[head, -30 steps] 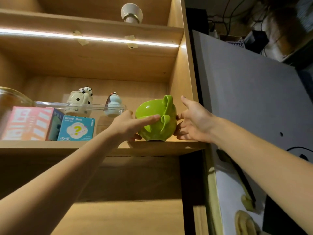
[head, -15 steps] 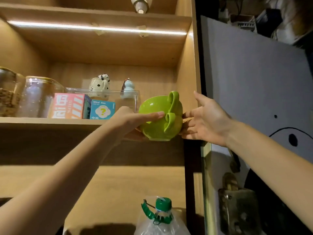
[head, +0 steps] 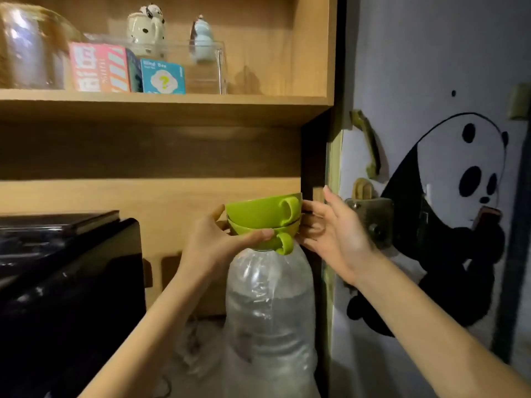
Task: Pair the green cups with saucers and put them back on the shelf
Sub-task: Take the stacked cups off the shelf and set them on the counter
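Two green cups (head: 263, 215) are nested one inside the other, handles facing me and to the right. They are held upright in the air, well below the wooden shelf (head: 161, 106) and just above a large plastic bottle. My left hand (head: 214, 244) grips the lower cup from the left, thumb across its front. My right hand (head: 333, 228) touches the stack's right side with fingers spread; how firmly it holds is hard to tell. No saucers are in view.
The shelf carries glass jars (head: 31, 50), a pink box (head: 99, 67), a blue box (head: 162, 77) and two figurines in a clear tray (head: 205, 67). A big clear water bottle (head: 270, 317) stands under the cups. A black appliance (head: 69, 282) sits left; a panda-painted door (head: 448, 214) with a padlock is right.
The stacked cups have come off the shelf's right end and moved down, tilting from sideways to upright. Both hands came down with them, and the view dropped too.
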The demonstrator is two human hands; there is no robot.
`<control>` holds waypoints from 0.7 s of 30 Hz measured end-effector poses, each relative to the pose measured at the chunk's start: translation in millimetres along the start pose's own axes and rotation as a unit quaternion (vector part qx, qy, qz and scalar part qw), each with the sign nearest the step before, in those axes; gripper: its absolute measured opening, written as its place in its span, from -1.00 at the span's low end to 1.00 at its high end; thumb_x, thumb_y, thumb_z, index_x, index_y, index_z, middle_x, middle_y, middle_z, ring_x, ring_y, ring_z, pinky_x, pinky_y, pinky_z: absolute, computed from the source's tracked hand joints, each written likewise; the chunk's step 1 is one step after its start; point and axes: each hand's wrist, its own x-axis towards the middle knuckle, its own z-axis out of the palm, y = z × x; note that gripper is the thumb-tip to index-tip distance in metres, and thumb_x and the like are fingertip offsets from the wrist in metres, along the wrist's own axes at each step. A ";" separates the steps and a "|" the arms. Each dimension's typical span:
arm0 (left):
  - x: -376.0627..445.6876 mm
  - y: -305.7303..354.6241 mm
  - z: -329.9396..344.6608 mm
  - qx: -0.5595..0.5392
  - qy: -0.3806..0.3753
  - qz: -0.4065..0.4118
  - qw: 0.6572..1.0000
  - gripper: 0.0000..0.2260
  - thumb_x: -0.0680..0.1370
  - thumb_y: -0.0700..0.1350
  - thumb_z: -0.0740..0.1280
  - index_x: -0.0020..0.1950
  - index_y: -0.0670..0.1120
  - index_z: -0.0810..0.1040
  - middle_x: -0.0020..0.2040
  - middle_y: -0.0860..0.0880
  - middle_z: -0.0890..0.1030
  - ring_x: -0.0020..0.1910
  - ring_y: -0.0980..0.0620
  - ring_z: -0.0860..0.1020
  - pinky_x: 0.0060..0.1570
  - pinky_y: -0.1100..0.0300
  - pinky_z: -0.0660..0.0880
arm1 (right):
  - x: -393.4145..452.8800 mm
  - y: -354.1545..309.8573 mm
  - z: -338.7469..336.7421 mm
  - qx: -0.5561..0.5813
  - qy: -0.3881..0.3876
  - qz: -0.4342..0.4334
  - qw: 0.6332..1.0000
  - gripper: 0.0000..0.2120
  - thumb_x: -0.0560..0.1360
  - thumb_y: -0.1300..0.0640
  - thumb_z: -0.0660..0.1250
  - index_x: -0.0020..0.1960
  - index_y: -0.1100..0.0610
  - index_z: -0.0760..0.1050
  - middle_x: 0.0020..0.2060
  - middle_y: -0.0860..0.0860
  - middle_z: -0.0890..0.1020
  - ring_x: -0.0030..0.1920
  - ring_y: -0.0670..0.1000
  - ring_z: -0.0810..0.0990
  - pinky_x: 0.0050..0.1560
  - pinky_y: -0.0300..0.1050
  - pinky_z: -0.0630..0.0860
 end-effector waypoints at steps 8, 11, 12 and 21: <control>-78.6 -76.6 19.7 0.038 0.016 -0.055 0.998 -0.05 -0.03 0.20 0.54 0.33 -0.01 0.40 0.12 0.07 0.62 0.05 0.16 0.60 0.08 0.10 0.56 | -44.0 88.9 -25.8 0.064 0.066 0.061 0.994 -0.70 0.57 -0.01 0.10 -0.03 0.14 0.52 -0.09 0.12 0.62 -0.04 0.05 0.58 0.05 -0.07 0.49; -103.8 -104.2 25.5 0.020 -0.007 -0.081 0.996 -0.24 -0.03 0.13 0.55 0.15 0.21 0.45 -0.06 0.27 0.64 -0.11 0.32 0.58 -0.07 0.28 0.56 | -56.8 122.6 -38.5 0.054 0.077 0.090 0.992 -0.72 0.57 0.02 0.13 0.00 0.17 0.54 -0.11 0.11 0.63 -0.12 0.01 0.61 -0.11 -0.14 0.56; -112.3 -112.4 27.9 0.019 -0.020 -0.088 0.996 -0.36 -0.02 0.09 0.57 0.03 0.23 0.48 -0.14 0.28 0.65 -0.14 0.33 0.57 -0.08 0.30 0.56 | -61.0 133.6 -42.6 0.050 0.080 0.097 0.991 -0.73 0.56 0.04 0.13 0.00 0.16 0.54 -0.13 0.10 0.63 -0.15 -0.01 0.62 -0.18 -0.19 0.57; -192.8 -192.0 59.6 -0.046 -0.023 -0.202 0.978 -0.10 -0.05 -0.02 0.60 0.27 -0.03 0.41 0.15 0.03 0.59 0.11 0.23 0.56 0.10 0.34 0.48 | -98.0 228.0 -76.1 0.054 0.136 0.180 0.973 -0.78 0.55 0.16 0.20 0.09 0.24 0.54 -0.19 0.10 0.61 -0.25 -0.05 0.61 -0.27 -0.22 0.52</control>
